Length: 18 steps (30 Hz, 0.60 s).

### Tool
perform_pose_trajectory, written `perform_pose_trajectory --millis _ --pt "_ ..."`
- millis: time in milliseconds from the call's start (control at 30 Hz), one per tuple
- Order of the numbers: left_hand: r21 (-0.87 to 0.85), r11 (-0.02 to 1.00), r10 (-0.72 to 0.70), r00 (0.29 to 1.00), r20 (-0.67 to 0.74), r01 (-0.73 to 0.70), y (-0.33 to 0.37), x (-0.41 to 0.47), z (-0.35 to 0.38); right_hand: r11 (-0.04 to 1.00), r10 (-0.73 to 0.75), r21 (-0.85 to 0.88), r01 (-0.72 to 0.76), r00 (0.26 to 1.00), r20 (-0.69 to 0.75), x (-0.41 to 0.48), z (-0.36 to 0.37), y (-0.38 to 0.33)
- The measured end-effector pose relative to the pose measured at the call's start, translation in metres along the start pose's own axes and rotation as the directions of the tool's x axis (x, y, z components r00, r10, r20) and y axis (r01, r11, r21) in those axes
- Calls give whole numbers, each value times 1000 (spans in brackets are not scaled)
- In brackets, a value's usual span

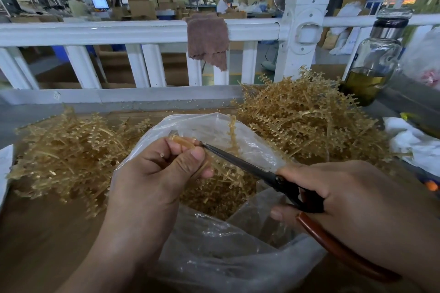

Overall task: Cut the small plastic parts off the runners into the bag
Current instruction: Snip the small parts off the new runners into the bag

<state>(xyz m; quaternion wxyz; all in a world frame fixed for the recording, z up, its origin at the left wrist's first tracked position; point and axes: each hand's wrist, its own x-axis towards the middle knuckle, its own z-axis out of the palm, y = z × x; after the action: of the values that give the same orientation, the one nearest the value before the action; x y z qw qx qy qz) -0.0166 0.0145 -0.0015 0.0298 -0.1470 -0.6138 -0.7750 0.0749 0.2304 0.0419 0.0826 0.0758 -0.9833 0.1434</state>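
Observation:
My left hand (157,173) pinches an amber plastic runner (183,143) over the open mouth of a clear plastic bag (214,252); more of the runner's branches hang below my thumb. My right hand (345,197) grips black scissors (240,164) with red-brown handles. The blades are almost closed and their tip touches the runner beside my left fingertips. Cut amber parts (219,200) lie heaped inside the bag. Another runner (232,131) stands against the bag's far wall.
Heaps of amber runners lie left (66,150) and right (309,116) of the bag on the brown table. A glass bottle (373,59) with olive liquid stands far right. A white railing (142,31) with a brown cloth (207,40) runs behind. White bags (414,140) sit at right.

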Motion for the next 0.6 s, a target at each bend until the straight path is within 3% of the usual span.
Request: perform_pose_trajectory --millis 233,600 --pt "96 995 20 1000 1 -20 1 -1 -2 999 -17 -32 15 999 -38 -2 1 1" --pt "70 998 11 1000 0 -11 0 0 -1 1000 -24 -12 24 999 -48 0 2 1"
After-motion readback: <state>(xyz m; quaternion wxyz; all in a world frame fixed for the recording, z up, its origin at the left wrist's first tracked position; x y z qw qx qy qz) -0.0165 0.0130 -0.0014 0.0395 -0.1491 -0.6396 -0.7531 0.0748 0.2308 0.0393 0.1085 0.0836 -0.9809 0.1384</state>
